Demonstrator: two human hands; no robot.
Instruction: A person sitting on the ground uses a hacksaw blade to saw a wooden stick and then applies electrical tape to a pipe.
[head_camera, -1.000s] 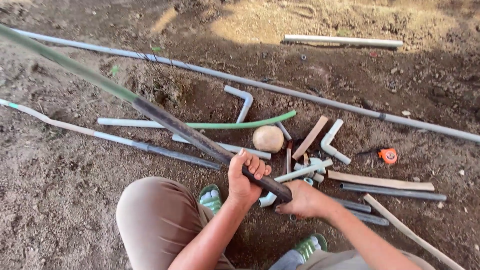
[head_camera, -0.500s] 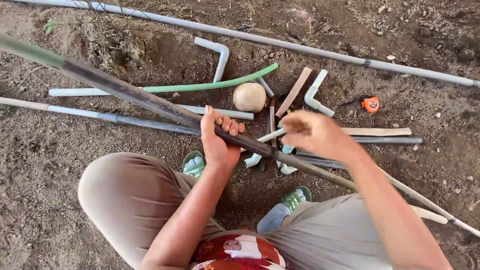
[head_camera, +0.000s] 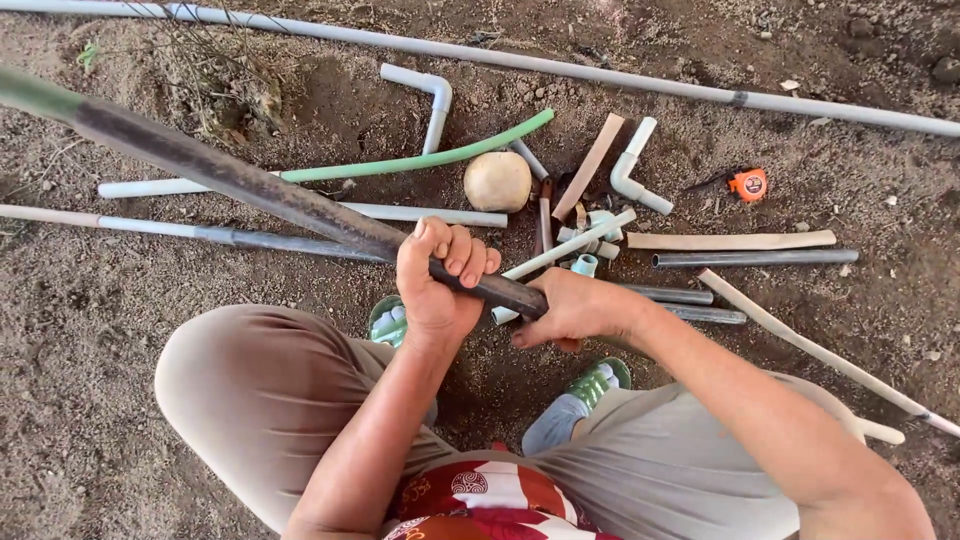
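Pipe: long dark pipe (head_camera: 250, 185), slanting from the upper left edge down to the hands; far end cut off by the frame, near end hidden under the right hand.
Left hand: left hand (head_camera: 440, 285), wrapped tight round the dark pipe, fingers curled over the top, palm side hidden.
Right hand: right hand (head_camera: 570, 308), closed about the pipe's lower end just beside the left hand; fingertips tucked under, so the exact grip hard to make out.
Legs: bent knees in tan trousers (head_camera: 260, 390), spread either side of the hands; green-and-white shoes (head_camera: 595, 385) partly hidden by arms and cloth.
Ground: bare brown soil (head_camera: 90, 330) with small stones.
Beyond the hands: curved green hose (head_camera: 420, 160), white elbow pipe (head_camera: 430, 95), pale round ball-like lump (head_camera: 497, 181), kind unclear.
Fittings: cluster of short white pipe pieces (head_camera: 590, 235) just past the hands, overlapping, single parts hard to separate.
Right side: orange tape measure (head_camera: 748, 184), small; flat wooden strip (head_camera: 730, 240), dark short pipe (head_camera: 755, 258) just below it.
Top: long grey pipe (head_camera: 600, 75) across the whole view, both ends cut off.
Left: thin grey pipe (head_camera: 150, 228) passing under the dark pipe, its left end out of frame.
Bottom edge: red patterned cloth (head_camera: 480, 500), cut off.
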